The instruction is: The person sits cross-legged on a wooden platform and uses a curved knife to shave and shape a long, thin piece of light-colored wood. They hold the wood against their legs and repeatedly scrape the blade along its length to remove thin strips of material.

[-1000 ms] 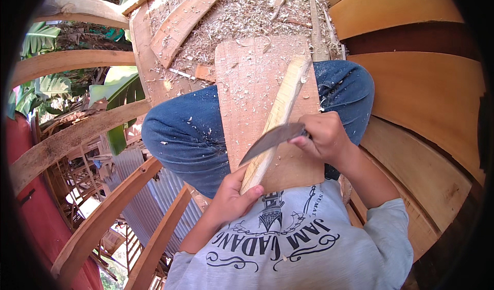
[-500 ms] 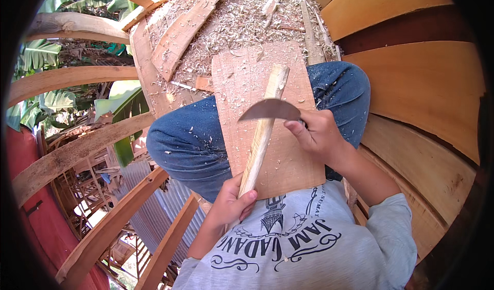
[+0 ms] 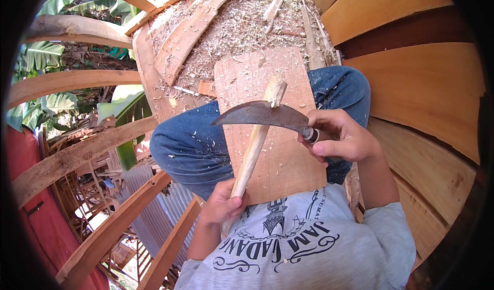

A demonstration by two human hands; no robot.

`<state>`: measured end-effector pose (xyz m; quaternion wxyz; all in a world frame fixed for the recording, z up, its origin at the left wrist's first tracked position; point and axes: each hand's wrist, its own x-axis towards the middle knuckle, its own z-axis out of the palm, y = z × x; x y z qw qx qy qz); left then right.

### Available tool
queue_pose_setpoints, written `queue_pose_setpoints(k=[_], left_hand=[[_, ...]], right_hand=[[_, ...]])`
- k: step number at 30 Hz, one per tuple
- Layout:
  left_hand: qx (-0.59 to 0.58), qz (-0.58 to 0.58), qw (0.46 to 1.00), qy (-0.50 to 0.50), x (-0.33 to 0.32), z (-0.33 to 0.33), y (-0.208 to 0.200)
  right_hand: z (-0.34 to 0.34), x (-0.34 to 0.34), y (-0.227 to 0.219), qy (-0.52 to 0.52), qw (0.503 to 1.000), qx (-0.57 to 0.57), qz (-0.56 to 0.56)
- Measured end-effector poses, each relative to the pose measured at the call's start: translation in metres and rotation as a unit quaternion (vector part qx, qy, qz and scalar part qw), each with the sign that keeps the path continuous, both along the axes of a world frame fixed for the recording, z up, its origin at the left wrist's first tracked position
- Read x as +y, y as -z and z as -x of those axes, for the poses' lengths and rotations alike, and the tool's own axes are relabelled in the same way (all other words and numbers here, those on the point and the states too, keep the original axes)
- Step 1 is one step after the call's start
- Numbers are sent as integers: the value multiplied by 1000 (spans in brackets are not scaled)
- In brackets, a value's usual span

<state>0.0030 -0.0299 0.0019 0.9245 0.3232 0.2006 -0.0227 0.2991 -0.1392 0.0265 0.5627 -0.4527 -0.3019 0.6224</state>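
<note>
My left hand (image 3: 224, 202) is closed round the lower end of a pale, roughly hewn wooden stick (image 3: 252, 153), which slants up and away from me. My right hand (image 3: 339, 135) grips the dark handle of a sickle-like curved knife (image 3: 265, 115). The blade lies across the stick near its far end, tip pointing left, and hides a short stretch of the wood. Beneath both rests a flat wooden board (image 3: 293, 161) across my lap, with a few shavings on it.
Wood shavings (image 3: 242, 32) cover the floor ahead, with a long curved plank (image 3: 188, 37) lying among them. Curved wooden ribs (image 3: 87, 140) stand along the left side, with plants and corrugated metal sheet beyond. Wide planks (image 3: 411, 79) form a wall close on my right.
The knife has moved along the stick, and more of its blade and handle shows. My right hand has shifted right and slightly nearer. The stick's far end has tipped a little.
</note>
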Motion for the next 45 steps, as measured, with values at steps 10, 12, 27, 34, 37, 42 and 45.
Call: queue_pose_setpoints(k=[10, 12, 27, 34, 37, 42, 45], left_hand=[[79, -116, 990, -28, 21, -4, -2], [82, -128, 988, -18, 26, -3, -1], [46, -61, 995, -58, 30, 6, 16], [45, -93, 994, -36, 34, 4, 17], [48, -106, 992, -53, 29, 7, 16], [64, -115, 991, -36, 32, 4, 17], [48, -119, 991, -36, 30, 11, 19]], right_hand=[[26, 5, 11, 121, 940, -317, -47], [30, 6, 15, 129, 935, -324, -60], [45, 8, 12, -74, 968, -236, -32], [44, 13, -2, -65, 971, -231, -10], [39, 16, -1, 44, 985, -161, 36], [39, 12, -5, 59, 991, -100, 61], [24, 14, -6, 20, 981, -191, 25]])
